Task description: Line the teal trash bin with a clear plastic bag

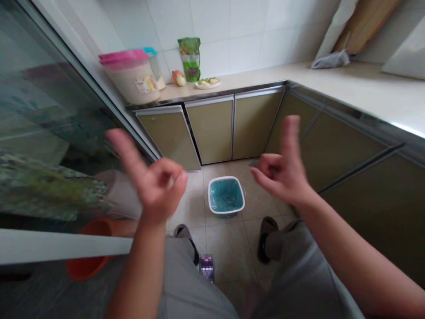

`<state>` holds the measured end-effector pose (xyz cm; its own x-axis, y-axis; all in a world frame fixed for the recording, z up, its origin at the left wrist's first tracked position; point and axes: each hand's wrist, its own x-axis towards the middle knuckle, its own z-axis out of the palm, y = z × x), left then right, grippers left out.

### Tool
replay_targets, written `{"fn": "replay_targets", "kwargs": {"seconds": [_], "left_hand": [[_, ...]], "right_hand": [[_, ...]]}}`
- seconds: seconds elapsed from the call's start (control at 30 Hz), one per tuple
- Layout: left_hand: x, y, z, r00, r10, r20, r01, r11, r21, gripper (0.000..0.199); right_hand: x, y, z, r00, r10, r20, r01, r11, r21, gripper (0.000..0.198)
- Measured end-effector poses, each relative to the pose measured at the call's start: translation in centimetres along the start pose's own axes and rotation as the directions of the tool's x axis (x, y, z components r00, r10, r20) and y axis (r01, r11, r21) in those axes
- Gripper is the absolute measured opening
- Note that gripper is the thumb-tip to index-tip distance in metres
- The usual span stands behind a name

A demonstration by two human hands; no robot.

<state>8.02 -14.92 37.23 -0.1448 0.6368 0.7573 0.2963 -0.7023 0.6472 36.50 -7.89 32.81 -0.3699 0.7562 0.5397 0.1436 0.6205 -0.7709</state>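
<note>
My left hand (156,184) is raised in mid-air, slightly smeared by motion. Its outer fingers stretch up and to the left, while the index finger bends toward the thumb in a loose ring. On the other side, my right hand (283,170) makes a similar shape, outer fingers pointing up, thumb and index finger curved with a gap between them. Neither hand holds or touches anything. Between and beyond them, a teal bin (226,195) with a white rim and a clear plastic liner stands on the tiled floor.
Low cabinets (209,128) run under an L-shaped counter (259,76). On it are a pink-lidded container (131,79), an onion (179,78), a green pouch (190,60) and a plate of food pieces (208,83). A glass door (49,110) and orange basin (86,266) are at left.
</note>
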Motion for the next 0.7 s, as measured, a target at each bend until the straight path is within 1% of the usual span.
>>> {"fn": "replay_targets", "kwargs": {"seconds": [0.03,0.07,0.13,0.17,0.2,0.23,0.27,0.33,0.53,0.63,0.7], "left_hand": [[0.3,-3.3,1.1,0.996,-0.087,0.029,0.085,0.995,0.047,0.113],[0.4,-7.1,2.1,0.987,-0.15,0.051,0.147,0.987,0.061,0.111],[0.0,-14.2,3.6,0.951,-0.288,0.108,0.279,0.956,0.091,0.111],[-0.4,-17.1,4.1,0.931,-0.341,0.129,0.329,0.938,0.107,0.111],[-0.8,-19.3,4.4,0.917,-0.372,0.14,0.358,0.927,0.114,0.113],[-1.3,-20.8,4.5,0.912,-0.384,0.142,0.371,0.922,0.113,0.114],[-1.6,-21.6,4.5,0.913,-0.383,0.14,0.37,0.923,0.106,0.115],[-1.8,-21.7,4.3,0.923,-0.361,0.134,0.352,0.932,0.088,0.115],[-0.6,-19.4,4.3,0.934,-0.335,0.123,0.329,0.942,0.064,0.108],[-1.1,-18.9,4.3,0.927,-0.353,0.128,0.351,0.936,0.034,0.098],[-2.3,-18.7,4.1,0.91,-0.38,0.163,0.382,0.924,0.022,0.083]], "right_hand": [[0.9,2.1,0.8,0.997,0.06,0.058,-0.059,0.998,-0.022,0.113],[1.7,4.6,1.7,0.988,0.13,0.084,-0.124,0.99,-0.067,0.111],[2.8,9.8,3.0,0.972,0.221,0.08,-0.209,0.968,-0.143,0.108],[3.0,12.1,3.3,0.966,0.249,0.068,-0.236,0.958,-0.166,0.109],[3.1,13.9,3.5,0.963,0.261,0.068,-0.246,0.953,-0.178,0.11],[3.0,15.2,3.5,0.963,0.261,0.066,-0.246,0.952,-0.183,0.111],[2.8,15.9,3.4,0.965,0.254,0.065,-0.239,0.954,-0.182,0.112],[2.5,16.3,3.2,0.97,0.236,0.054,-0.224,0.959,-0.175,0.112],[1.8,15.5,3.2,0.967,0.255,0.012,-0.249,0.951,-0.185,0.111],[0.5,15.6,3.6,0.96,0.279,-0.009,-0.275,0.942,-0.192,0.109],[-0.8,15.8,4.0,0.955,0.295,-0.028,-0.294,0.934,-0.203,0.105]]}}
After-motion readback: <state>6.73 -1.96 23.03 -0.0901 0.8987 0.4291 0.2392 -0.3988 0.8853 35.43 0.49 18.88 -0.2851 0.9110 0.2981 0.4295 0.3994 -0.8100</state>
